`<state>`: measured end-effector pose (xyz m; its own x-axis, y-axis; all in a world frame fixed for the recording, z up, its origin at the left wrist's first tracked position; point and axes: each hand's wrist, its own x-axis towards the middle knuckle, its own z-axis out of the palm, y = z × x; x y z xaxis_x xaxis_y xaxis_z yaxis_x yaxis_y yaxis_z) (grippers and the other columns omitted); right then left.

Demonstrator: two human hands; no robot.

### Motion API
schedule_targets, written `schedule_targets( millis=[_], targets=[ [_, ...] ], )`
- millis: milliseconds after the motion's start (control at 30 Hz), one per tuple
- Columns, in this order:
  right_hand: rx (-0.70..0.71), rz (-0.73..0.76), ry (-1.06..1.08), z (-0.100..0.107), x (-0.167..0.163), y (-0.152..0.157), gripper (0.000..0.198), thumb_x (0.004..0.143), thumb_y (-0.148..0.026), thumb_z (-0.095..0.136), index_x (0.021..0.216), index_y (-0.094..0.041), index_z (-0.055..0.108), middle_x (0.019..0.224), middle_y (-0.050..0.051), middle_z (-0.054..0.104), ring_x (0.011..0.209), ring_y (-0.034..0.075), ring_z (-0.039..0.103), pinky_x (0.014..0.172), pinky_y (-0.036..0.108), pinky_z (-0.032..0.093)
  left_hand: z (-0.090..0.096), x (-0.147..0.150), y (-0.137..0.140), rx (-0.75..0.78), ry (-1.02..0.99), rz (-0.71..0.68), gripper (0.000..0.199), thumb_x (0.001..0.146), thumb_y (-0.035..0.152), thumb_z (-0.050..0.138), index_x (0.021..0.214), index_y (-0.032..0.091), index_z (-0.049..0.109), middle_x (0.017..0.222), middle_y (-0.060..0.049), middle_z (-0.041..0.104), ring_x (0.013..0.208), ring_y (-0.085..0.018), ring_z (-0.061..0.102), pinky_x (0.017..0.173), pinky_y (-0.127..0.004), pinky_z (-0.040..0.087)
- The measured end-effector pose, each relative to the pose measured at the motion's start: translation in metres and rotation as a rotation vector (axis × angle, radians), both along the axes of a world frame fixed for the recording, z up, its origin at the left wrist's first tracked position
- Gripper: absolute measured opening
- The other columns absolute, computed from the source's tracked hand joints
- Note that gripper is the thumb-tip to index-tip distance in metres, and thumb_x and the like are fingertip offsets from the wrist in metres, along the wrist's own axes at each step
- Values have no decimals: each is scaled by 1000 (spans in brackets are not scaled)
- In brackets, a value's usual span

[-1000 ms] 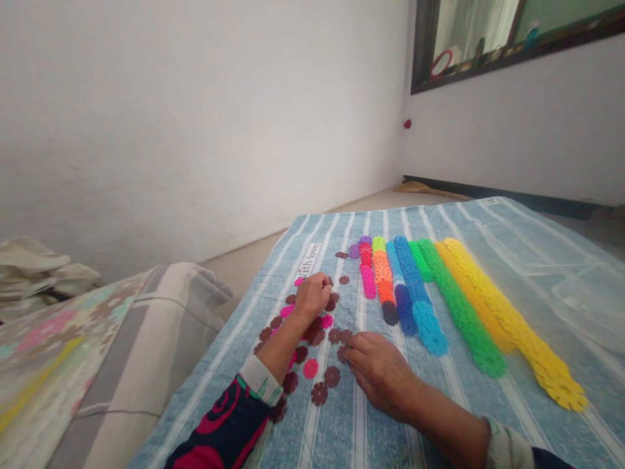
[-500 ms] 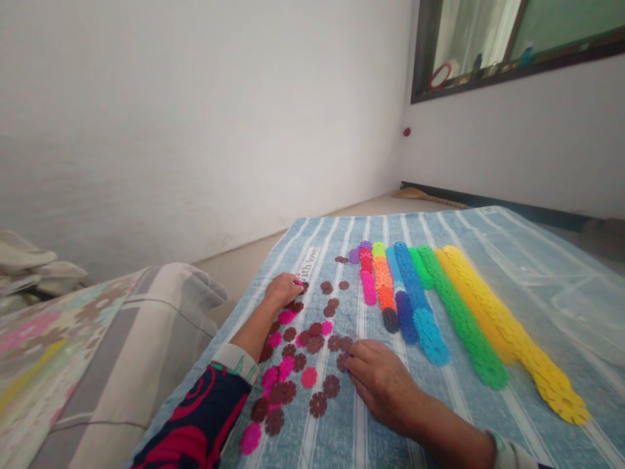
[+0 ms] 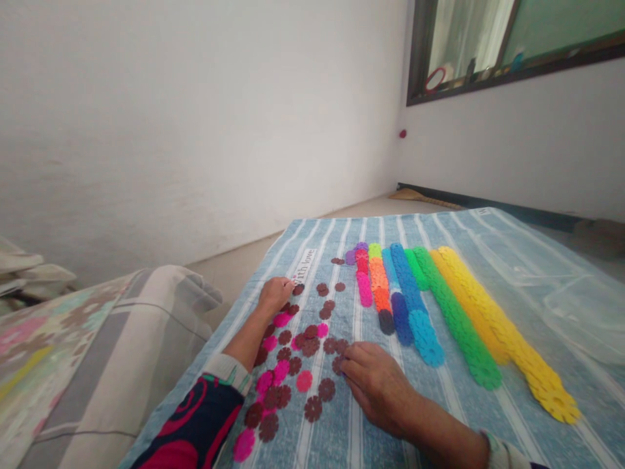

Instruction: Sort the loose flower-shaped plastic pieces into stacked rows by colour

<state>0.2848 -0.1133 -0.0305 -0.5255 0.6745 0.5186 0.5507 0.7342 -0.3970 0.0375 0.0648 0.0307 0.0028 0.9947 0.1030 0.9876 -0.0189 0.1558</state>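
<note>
My left hand has its fingers pinched beside a brown flower-shaped disc at the far end of the loose pieces. What lies between those fingertips, if anything, is hidden. My right hand is closed, its fingertips touching or just beside another brown flower-shaped disc; a speck of purple shows at the fingers. Between the two hands several brown and pink discs lie scattered, some overlapping, such as a pink disc and a coral-red disc.
Right of the loose pieces lie overlapping rows by colour: a pink-red row, an orange row, a blue row, a green row and a yellow row. A clear plastic box stands on the striped cloth at right.
The whole view has shifted slightly, so things appear a little further left. A pink bit at my left fingertips shows less now. Both hands stay nearly in place among the discs.
</note>
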Motion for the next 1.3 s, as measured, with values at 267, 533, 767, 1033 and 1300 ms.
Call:
schedule_targets(
  millis=[267, 533, 767, 1033, 1300],
  targets=[
    [-5, 3, -17, 3, 0, 0, 19, 91, -10, 45, 98, -17, 61, 93, 7, 63, 85, 23, 54, 75, 36, 46, 3, 29, -17, 66, -315, -103, 26, 77, 33, 52, 69, 17, 71, 63, -1, 66, 68, -17, 59, 63, -24, 40],
    [-16, 5, -30, 4, 1, 1, 21, 90, -10, 48, 105, -17, 61, 106, 9, 65, 93, 23, 56, 81, 37, 45, -8, 122, -43, -114, -560, -437, 20, 73, 27, 54, 60, 16, 64, 54, 4, 53, 57, -11, 48, 57, -23, 36],
    [-19, 2, -36, 3, 1, 2, 23, 90, -9, 47, 107, -17, 62, 110, 9, 64, 95, 24, 56, 82, 38, 45, -29, 144, -31, -116, -566, -492, 20, 72, 24, 54, 58, 14, 64, 55, 3, 52, 59, -11, 48, 58, -23, 35],
    [-11, -8, -47, 1, 1, 2, 18, 90, -10, 49, 99, -17, 62, 98, 8, 65, 89, 23, 56, 78, 37, 45, -17, 139, -34, -46, -459, -398, 17, 73, 26, 59, 65, 15, 69, 61, 2, 62, 63, -12, 54, 62, -23, 37],
    [19, 0, -14, 1, 2, 1, 20, 91, -11, 48, 102, -17, 62, 97, 7, 65, 89, 23, 56, 78, 36, 46, -1, 89, -58, -44, -342, -369, 18, 76, 21, 54, 65, 16, 68, 65, 0, 64, 65, -13, 56, 65, -23, 40]
  ],
)
